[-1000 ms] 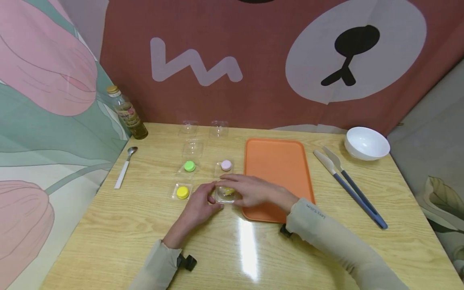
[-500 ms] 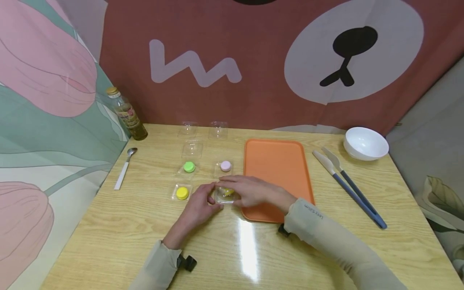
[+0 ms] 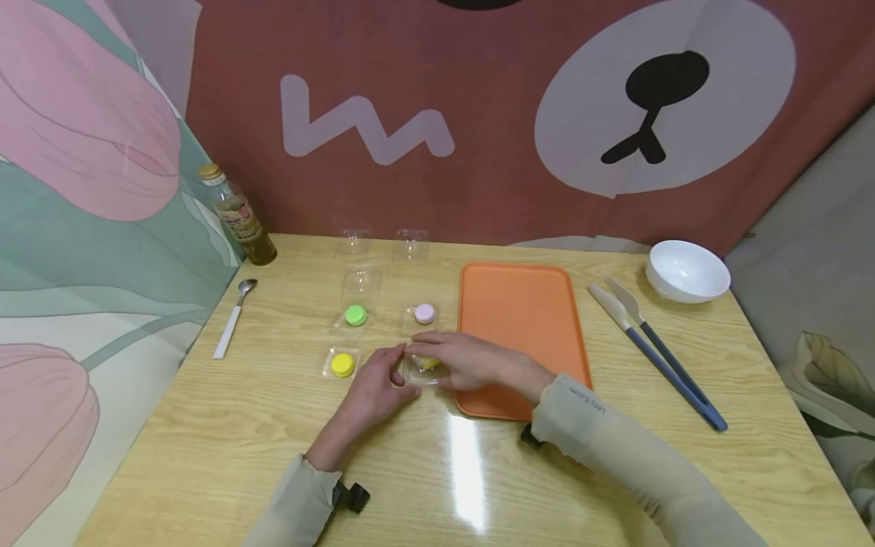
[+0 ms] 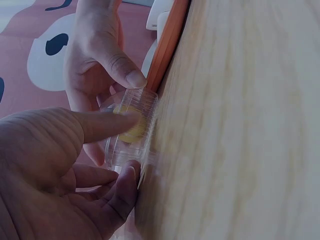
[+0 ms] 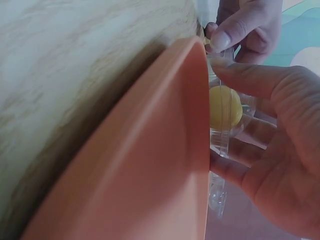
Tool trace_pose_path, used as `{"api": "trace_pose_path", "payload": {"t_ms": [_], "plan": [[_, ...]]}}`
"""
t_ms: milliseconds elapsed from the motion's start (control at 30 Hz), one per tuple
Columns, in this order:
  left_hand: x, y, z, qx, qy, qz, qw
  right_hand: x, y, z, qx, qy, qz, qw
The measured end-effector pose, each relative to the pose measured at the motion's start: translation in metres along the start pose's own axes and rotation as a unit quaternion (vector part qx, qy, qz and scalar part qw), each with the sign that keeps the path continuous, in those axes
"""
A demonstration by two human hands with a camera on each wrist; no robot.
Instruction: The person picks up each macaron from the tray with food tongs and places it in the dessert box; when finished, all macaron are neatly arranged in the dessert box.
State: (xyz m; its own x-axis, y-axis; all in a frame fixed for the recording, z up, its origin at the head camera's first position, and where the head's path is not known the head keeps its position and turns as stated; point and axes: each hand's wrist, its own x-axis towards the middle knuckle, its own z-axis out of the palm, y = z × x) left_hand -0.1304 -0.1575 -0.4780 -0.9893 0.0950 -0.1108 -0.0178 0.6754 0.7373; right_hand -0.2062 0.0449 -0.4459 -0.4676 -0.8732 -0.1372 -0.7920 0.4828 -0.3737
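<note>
One clear box (image 3: 424, 374) is pinched by the left hand (image 3: 374, 386) and right hand (image 3: 473, 361) from opposite sides, likely to steady it.

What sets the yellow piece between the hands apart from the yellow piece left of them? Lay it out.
The yellow piece between the hands has a clear cover over it; the left yellow piece has none. The left hand and right hand grip the first one's container; neither touches the second. Both are round and yellow.
</note>
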Motion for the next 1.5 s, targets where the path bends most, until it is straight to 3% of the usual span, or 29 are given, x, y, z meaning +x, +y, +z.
{"api": "trace_pose_path", "payload": {"t_ms": [1500], "plan": [[0.0014, -0.0011, 0.0, -0.023, 0.005, -0.001, 0.9997, -0.0023, -0.0008, -0.0041, 0.024, -0.03, 0.02, 0.9991]]}}
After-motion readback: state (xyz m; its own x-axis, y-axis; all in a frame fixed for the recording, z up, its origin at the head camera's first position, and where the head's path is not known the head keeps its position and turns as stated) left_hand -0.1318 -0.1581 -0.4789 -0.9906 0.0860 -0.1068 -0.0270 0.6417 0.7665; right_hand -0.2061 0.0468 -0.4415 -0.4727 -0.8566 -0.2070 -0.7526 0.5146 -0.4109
